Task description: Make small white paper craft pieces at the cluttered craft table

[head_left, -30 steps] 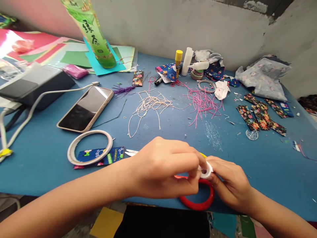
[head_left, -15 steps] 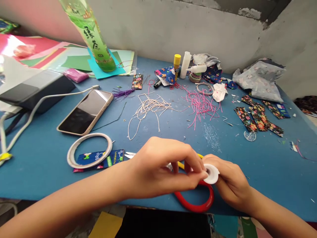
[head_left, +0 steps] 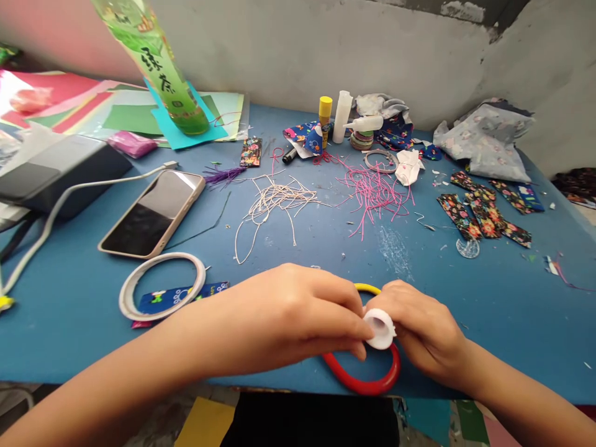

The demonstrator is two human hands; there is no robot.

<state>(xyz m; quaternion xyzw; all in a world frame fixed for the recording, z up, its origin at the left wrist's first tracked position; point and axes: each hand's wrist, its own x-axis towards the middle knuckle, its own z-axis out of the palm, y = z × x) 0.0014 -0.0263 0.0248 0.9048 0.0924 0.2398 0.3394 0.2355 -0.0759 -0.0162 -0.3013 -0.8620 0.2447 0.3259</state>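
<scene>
A small white hollow round piece point(head_left: 380, 329), like a cap or tube end, is between my hands with its open mouth facing me. My right hand point(head_left: 421, 329) is closed around its far side. My left hand point(head_left: 298, 316) has thumb and fingertips pinched at its left rim. Beneath my hands lie scissors with a red handle loop point(head_left: 367, 382) and a yellow one point(head_left: 367, 288); the blades are hidden behind my left hand. Left of that hand, a roll of white tape point(head_left: 125, 298) rests on a folded blue patterned strip point(head_left: 162, 301).
Behind lie beige cords point(head_left: 279, 198) and pink cords point(head_left: 372, 192). A phone point(head_left: 151, 214) and a green tea bottle point(head_left: 172, 93) are left. At the back stand a yellow-capped glue stick point(head_left: 325, 112) and a white bottle point(head_left: 343, 118). Floral strips point(head_left: 484, 211) lie right.
The white piece has shifted slightly left, and its opening now faces me more fully. My right hand has moved left with it. My left forearm now covers more of the blue strip and the scissor tips.
</scene>
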